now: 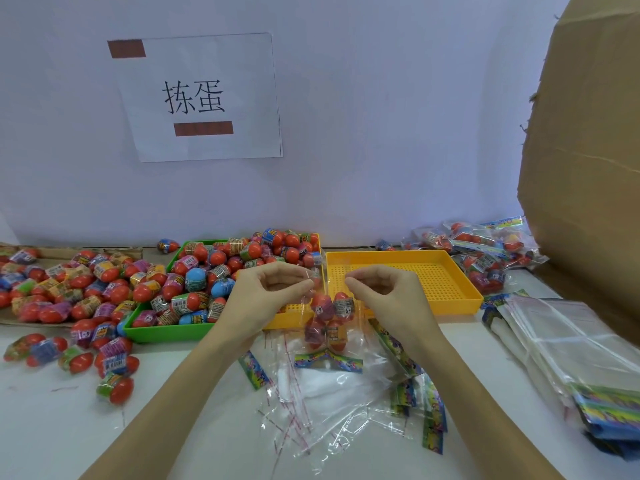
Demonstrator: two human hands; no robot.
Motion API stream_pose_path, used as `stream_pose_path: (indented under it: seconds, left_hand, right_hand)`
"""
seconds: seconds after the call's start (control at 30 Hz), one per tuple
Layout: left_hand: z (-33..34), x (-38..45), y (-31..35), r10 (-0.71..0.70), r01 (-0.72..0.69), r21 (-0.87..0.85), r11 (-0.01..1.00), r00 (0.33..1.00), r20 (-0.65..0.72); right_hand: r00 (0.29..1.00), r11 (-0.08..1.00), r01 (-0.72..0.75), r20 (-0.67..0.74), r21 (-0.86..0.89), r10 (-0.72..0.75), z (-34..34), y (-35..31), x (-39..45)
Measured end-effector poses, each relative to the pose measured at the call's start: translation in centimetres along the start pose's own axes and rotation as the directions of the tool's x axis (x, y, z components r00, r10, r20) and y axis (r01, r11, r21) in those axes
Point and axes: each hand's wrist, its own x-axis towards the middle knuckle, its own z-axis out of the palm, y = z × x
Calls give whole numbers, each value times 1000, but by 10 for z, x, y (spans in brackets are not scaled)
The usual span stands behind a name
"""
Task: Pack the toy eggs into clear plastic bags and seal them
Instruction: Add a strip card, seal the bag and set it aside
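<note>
A clear bag [329, 323] holding about 4 eggs [327, 320] hangs above the table [173, 410], before the yellow tray [450, 268]. Left hand [266, 289] and right hand [384, 292] pinch its top edge, fingers curled.

We see both forearms reaching up from the bottom edge and converging toward the middle, bare to the elbow. Our left hand [268, 289] is raised with the wrist bent slightly, fingers curled, thumb and forefinger pressed together in a pinch that points right. Our right hand [381, 289] mirrors it just beside, knuckles up, fingers curled, thumb and forefinger pinched and pointing left. The fingertips seem close but apart, though what they pinch is too faint to name.
</note>
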Motion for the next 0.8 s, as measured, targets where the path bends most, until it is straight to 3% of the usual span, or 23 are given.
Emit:
stream_pose_path:
  seconds: [0.13,0.33,0.53,0.8]
  left_hand:
    - [-2,1,0,-40,40,-27,999,999,1]
    - [-10,4,3,-134,139,-164,977,990,41]
    - [-17,4,3,-125,130,-179,975,991,37]
    - [-23,5,0,-49,58,-88,994,993,105]
  right_hand:
    - [1000,1000,-3,-8,-22,3,-3,-1,0]
    - [1000,994,-23,13,106,22,-9,-2,0]
    - [978,995,-37,209,96,16,-21,-3,1]
    - [978,983,-102,197,152,71,-20,-1,6]
